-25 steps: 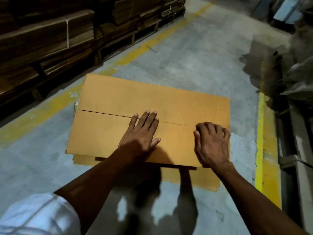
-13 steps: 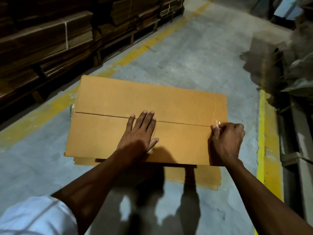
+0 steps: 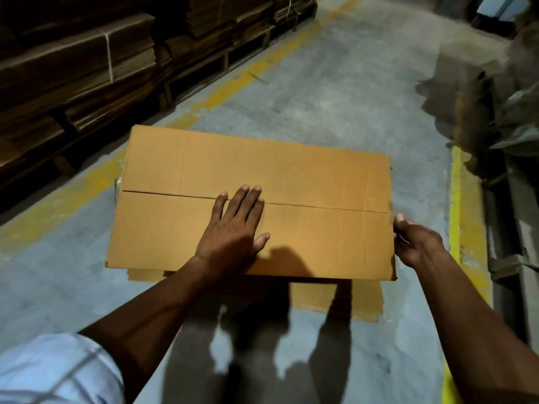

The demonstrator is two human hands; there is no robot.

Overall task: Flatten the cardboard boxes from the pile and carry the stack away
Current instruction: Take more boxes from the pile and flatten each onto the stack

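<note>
My left hand (image 3: 233, 231) lies flat at the centre of the frame, palm down, fingers straight and close together, thumb splayed to the right. Its bare forearm runs back to the lower left, where a pale rolled sleeve (image 3: 55, 371) covers the upper arm. My right hand (image 3: 414, 243) sits at mid right, slightly blurred, fingers curled with the tips pinched together. Its bare forearm stretches down to the lower right corner.
</note>
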